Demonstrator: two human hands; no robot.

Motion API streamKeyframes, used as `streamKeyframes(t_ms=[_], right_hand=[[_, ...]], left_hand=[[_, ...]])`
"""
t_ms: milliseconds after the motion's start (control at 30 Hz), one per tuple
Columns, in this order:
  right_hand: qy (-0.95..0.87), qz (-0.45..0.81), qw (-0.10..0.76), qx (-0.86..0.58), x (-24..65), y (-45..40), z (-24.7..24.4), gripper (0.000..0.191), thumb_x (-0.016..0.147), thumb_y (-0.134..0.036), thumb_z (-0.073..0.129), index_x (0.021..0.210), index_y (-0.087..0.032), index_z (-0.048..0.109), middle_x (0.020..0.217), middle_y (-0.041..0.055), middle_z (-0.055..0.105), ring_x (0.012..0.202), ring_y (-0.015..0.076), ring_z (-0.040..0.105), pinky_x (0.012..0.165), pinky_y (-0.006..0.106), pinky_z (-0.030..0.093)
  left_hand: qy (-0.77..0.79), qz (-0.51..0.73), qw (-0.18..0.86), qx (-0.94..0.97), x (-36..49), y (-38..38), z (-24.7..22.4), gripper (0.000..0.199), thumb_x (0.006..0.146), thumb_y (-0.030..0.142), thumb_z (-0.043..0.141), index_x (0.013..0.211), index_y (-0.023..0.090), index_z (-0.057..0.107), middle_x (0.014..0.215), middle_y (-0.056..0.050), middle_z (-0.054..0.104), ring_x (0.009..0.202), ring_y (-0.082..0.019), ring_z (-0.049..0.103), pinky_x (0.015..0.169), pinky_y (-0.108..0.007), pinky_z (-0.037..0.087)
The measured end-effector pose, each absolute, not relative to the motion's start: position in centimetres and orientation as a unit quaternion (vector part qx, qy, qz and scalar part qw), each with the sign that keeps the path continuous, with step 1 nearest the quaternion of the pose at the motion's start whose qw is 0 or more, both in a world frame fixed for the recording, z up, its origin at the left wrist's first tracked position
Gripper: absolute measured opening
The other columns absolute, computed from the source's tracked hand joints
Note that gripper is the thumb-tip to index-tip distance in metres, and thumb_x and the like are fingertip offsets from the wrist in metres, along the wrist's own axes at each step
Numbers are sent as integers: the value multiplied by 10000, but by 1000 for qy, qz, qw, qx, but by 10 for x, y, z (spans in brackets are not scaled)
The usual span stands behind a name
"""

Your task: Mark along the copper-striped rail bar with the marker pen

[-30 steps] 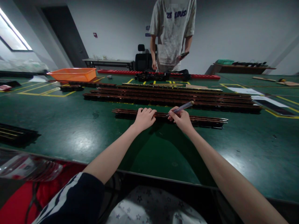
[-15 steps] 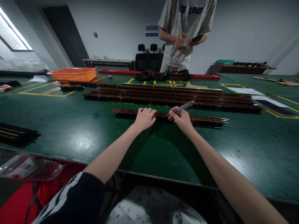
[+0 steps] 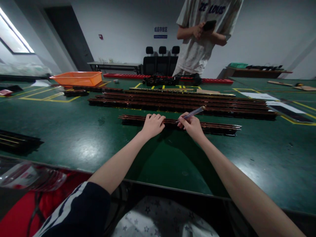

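Shifted rightward along the top of the frame since the earliest picture: a co-worker in a stained, pale short-sleeved T-shirt (image 3: 194, 56), both forearms bent now, with a flat dark handheld device (image 3: 209, 25) raised from waist to chest. Unmoved to the eye: both bare hands at frame centre.

At lower left, a clear plastic bottle with a whitish label (image 3: 29, 177), below the near edge of a glossy green tabletop (image 3: 74, 128). Just above, at the left edge, a bundle of black bars with yellowish strips (image 3: 17, 142). At upper left, an orange rectangular plastic tray (image 3: 79, 79).

Across the centre, lying flat, a narrow stack of dark bars with coppery edges (image 3: 132, 120). Over its left half, the left hand (image 3: 153, 126): back up, fingers bent across the bars and touching; cannot tell whether gripping. Just right of centre, the right hand (image 3: 191, 125): closed, pinching a slender clear-barrelled pen with a brownish end (image 3: 195, 112), tilted, end to the upper right, tip down by the stack; contact too small to tell.

Beyond, apart from it, a longer row of coppery-edged dark bars (image 3: 148, 101). Farther right, white paper sheets (image 3: 259, 95) beside a flat dark panel (image 3: 288, 113).
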State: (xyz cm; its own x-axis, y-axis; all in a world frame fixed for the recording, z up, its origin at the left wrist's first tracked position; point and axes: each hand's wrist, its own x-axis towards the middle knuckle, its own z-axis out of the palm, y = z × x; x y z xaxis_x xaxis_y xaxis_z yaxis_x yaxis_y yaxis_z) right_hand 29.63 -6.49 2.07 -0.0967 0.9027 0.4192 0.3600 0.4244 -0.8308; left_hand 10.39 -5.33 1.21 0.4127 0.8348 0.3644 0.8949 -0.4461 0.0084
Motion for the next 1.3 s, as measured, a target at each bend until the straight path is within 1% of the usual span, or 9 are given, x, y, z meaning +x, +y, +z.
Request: streamKeyframes(t_ms=[233, 500, 633, 933, 1167, 1300], right_hand=[[-685, 279, 491, -460, 295, -66, 22, 230, 810, -418, 566, 753, -195, 560, 612, 21, 636, 555, 150, 608, 562, 284, 507], [-685, 277, 493, -459, 296, -64, 20, 250, 799, -440, 573, 751, -195, 559, 606, 19, 636, 542, 147, 601, 553, 282, 502], [-684, 280, 494, -457, 296, -65, 20, 268, 798, -463, 576, 748, -201, 553, 600, 17, 628, 546, 151, 601, 549, 282, 498], [-683, 284, 493, -457, 296, -64, 20, 244, 800, -439, 574, 756, -200, 551, 601, 17, 631, 543, 153, 599, 558, 288, 494], [-683, 286, 488, -462, 295, -67, 24, 196, 804, -386, 561, 752, -197, 550, 608, 22, 633, 553, 154, 606, 571, 289, 499], [-686, 280, 489, -460, 296, -65, 22, 219, 797, -408, 563, 745, -196, 547, 591, 16, 625, 530, 149, 594, 563, 288, 497]], left_hand=[[-518, -162, 93, -835, 104, -53, 12, 359, 921, 248, 399, 1217, 171, 587, 1190, -97, 644, 1090, -264, 563, 982, -457, 346], [-518, -161, 100, -834, 103, -52, 10, 351, 924, 259, 395, 1213, 200, 587, 1190, -88, 645, 1085, -265, 562, 975, -453, 346], [-517, -164, 102, -834, 103, -51, 10, 352, 924, 257, 395, 1211, 194, 588, 1183, -88, 647, 1082, -265, 562, 974, -453, 348], [-516, -162, 98, -836, 103, -52, 11, 350, 925, 249, 399, 1211, 176, 588, 1189, -92, 646, 1083, -263, 568, 977, -454, 350], [-512, -169, 102, -836, 103, -51, 10, 350, 928, 249, 400, 1210, 167, 591, 1181, -95, 648, 1083, -263, 570, 982, -456, 347], [-515, -162, 108, -835, 103, -51, 9, 348, 926, 250, 407, 1209, 167, 591, 1177, -89, 649, 1076, -266, 569, 966, -456, 355]])
